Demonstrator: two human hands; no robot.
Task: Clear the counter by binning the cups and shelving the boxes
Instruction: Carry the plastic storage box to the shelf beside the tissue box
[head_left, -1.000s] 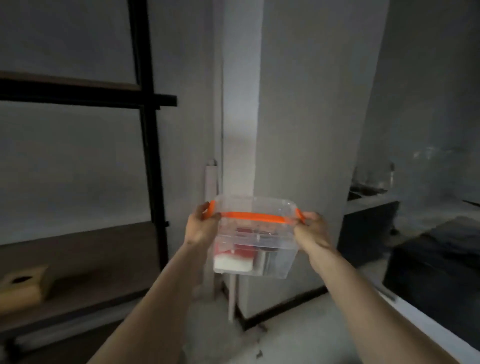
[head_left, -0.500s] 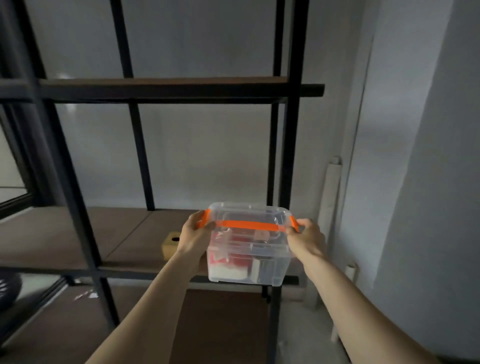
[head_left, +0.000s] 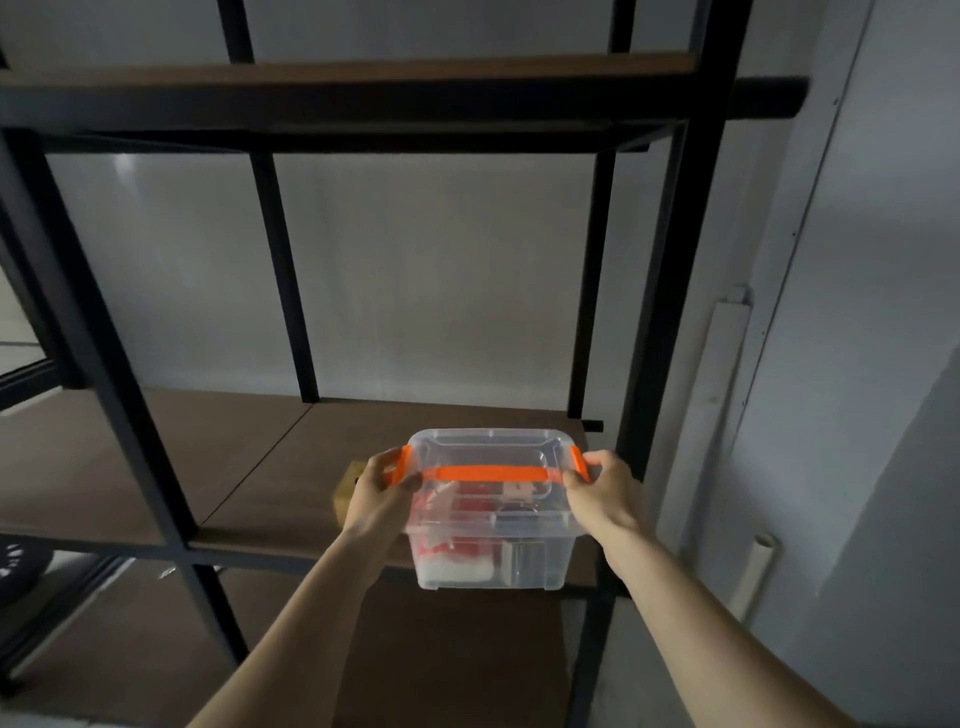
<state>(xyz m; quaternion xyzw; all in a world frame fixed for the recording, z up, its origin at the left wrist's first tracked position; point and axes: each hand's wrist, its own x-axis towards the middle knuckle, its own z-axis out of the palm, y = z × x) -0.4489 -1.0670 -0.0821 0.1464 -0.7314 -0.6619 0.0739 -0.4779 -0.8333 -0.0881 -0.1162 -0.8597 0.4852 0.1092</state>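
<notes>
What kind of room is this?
Probably a storeroom or utility corner: a tall black metal rack with brown wooden shelves stands against a bare grey wall, and both hands hold a clear plastic storage box with orange latches.

A black metal rack (head_left: 670, 291) with brown shelves (head_left: 249, 457) stands against a grey wall (head_left: 415, 270) in dim light; white tubes (head_left: 727, 374) lean nearby.

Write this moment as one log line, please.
step: shelving | held: clear box | left hand, right hand at orange latches | target: brown shelf
</notes>
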